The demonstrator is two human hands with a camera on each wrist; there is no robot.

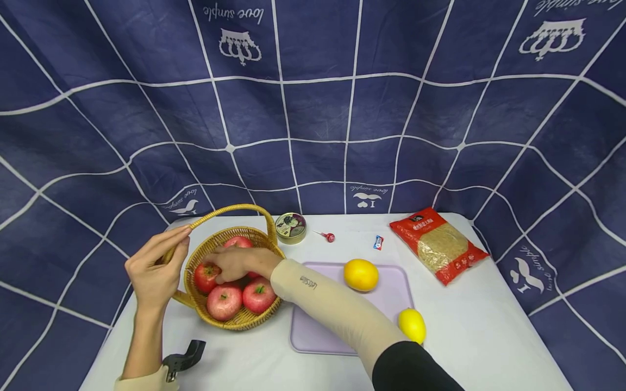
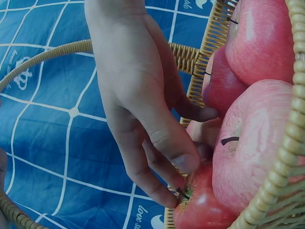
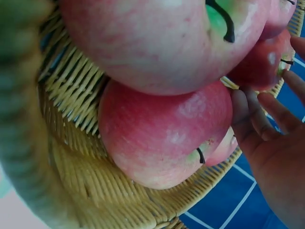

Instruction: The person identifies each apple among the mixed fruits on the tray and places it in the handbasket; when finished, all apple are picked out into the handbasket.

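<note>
My left hand [image 1: 156,266] grips the arched handle [image 1: 244,207] of a wicker basket [image 1: 239,325]. Inside lie several red apples [image 1: 224,302]. My right hand [image 1: 239,263] reaches down into the basket from the right, its forearm crossing over a lilac tray. In the left wrist view, the fingertips of the right hand [image 2: 133,90] are at the top of a deep red apple [image 2: 205,205], beside its stem. The right wrist view shows the right hand [image 3: 276,152] with fingers spread near that apple [image 3: 262,62], while a larger pink apple [image 3: 164,133] sits closer to the camera.
On the lilac tray [image 1: 318,342] is an orange-yellow fruit [image 1: 361,275], with a lemon [image 1: 412,325] at its right edge. Behind are a round tin [image 1: 290,227], a red lollipop [image 1: 330,237] and a small wrapped candy [image 1: 379,242]. A red food bag [image 1: 440,244] lies back right.
</note>
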